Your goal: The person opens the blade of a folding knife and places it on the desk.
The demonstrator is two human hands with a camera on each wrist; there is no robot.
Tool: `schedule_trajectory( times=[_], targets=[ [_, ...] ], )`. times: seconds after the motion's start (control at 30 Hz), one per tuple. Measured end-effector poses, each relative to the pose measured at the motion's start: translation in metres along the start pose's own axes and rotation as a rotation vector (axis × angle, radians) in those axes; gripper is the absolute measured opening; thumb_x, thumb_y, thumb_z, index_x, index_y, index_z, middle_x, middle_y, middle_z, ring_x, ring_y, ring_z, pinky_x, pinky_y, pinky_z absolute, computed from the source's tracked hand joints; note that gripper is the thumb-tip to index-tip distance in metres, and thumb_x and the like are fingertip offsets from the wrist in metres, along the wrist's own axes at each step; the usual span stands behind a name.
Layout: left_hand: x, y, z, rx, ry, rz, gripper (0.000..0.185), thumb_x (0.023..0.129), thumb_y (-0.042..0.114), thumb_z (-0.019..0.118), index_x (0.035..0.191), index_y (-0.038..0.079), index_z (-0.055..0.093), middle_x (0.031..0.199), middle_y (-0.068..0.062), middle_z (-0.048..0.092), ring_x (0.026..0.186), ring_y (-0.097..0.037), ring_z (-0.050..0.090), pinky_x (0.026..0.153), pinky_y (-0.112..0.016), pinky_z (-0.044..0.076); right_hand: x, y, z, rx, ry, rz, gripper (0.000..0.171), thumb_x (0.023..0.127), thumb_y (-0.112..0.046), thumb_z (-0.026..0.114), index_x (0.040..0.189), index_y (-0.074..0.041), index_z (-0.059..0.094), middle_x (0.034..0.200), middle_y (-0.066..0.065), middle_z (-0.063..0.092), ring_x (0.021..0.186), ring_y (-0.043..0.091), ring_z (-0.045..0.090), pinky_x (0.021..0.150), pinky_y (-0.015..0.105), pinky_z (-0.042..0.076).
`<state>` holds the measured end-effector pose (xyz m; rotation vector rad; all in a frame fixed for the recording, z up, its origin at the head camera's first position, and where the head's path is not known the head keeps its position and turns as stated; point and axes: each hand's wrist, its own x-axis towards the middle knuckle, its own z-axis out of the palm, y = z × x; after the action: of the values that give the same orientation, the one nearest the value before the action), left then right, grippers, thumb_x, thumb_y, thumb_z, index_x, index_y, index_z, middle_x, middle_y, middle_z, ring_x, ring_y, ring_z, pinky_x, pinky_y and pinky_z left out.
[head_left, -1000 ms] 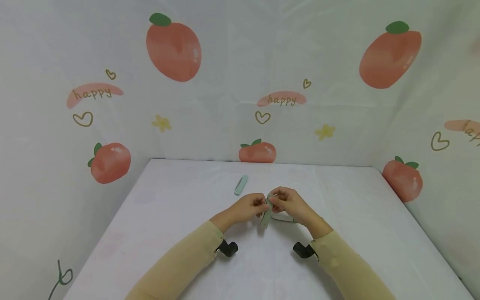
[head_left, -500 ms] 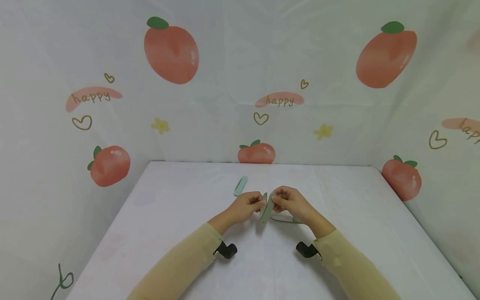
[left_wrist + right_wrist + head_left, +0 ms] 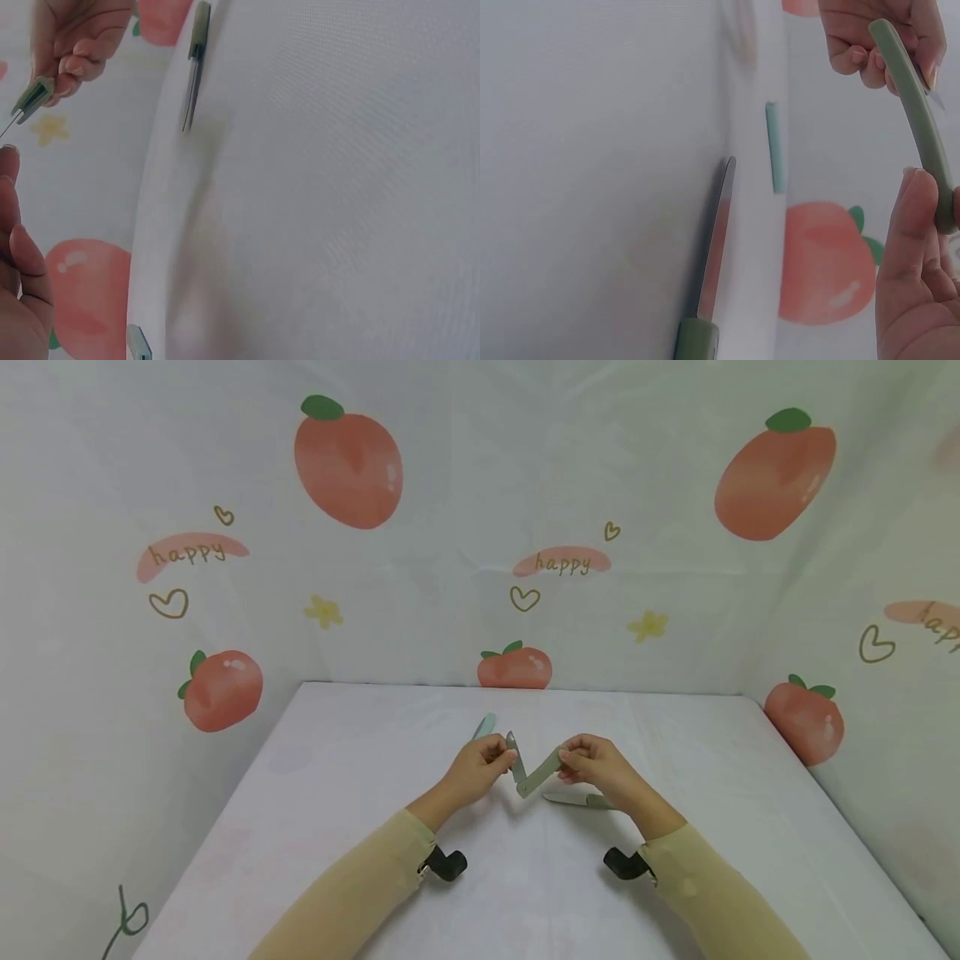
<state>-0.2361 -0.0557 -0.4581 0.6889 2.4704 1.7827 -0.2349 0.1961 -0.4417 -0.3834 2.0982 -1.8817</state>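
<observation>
**White cloth, green folding knife half open**

White, smooth cloth covers the desk (image 3: 315,827), which fills the lower half of the head view; behind it hangs a pale backdrop (image 3: 450,485) printed with round peach-red fruits, hearts and the word "happy". Beige sleeves run in from the bottom edge, each with a black camera mount at the wrist.

At the middle of the frame, above the desk, the left hand (image 3: 480,764) pinches the thin grey metal blade of a folding knife (image 3: 534,768), and the right hand (image 3: 592,760) pinches its rounded sage-green handle; blade and handle form a V with the hinge lowest. A second knife (image 3: 577,798), fully opened, lies flat on the cloth just below the right hand. A slim pale-green sheath (image 3: 483,725) lies beyond the left hand, toward the far edge.

The right wrist view alone shows the handle's matte, curved back (image 3: 919,120) against the thumb, and the lying knife's polished blade (image 3: 716,240) reflecting pink. The left wrist view shows the right hand's fingertips (image 3: 75,64) curled on the handle's end, upper left; the left hand's own grip is mostly cut off there.
</observation>
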Motion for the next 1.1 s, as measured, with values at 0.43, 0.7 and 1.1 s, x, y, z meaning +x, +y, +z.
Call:
schedule_trajectory(
  times=[0.43,0.7,1.1],
  targets=[
    [-0.003,-0.007,-0.005,-0.087,0.102,-0.027,0.017,0.1,0.006,0.06,0.086,-0.003,0.059,0.084,-0.022,0.066,0.076,-0.016,0.06,0.067,-0.024,0.047,-0.012,-0.002,-0.007,0.045,0.003,0.064,0.019,0.102,-0.01,0.057,0.106,0.009,0.054,0.09,0.007,0.07,0.08,0.012,0.067,0.077,0.027,0.056],
    [-0.005,-0.008,-0.012,-0.139,0.061,-0.07,0.014,0.099,0.003,0.061,0.09,-0.007,0.058,0.09,-0.022,0.07,0.085,-0.036,0.067,0.081,-0.046,0.055,-0.012,0.0,-0.009,0.042,0.008,0.073,0.016,0.101,-0.009,0.059,0.105,0.006,0.056,0.091,0.006,0.07,0.083,0.014,0.068,0.079,0.028,0.056],
    [-0.009,-0.004,-0.024,-0.055,-0.038,-0.166,0.013,0.095,0.012,0.069,0.096,0.002,0.06,0.087,-0.013,0.074,0.076,-0.014,0.065,0.069,-0.03,0.044,-0.009,0.001,-0.012,-0.023,-0.08,0.052,0.023,0.098,-0.008,0.064,0.11,0.011,0.059,0.091,0.009,0.072,0.084,0.016,0.069,0.079,0.031,0.057]
  ],
)
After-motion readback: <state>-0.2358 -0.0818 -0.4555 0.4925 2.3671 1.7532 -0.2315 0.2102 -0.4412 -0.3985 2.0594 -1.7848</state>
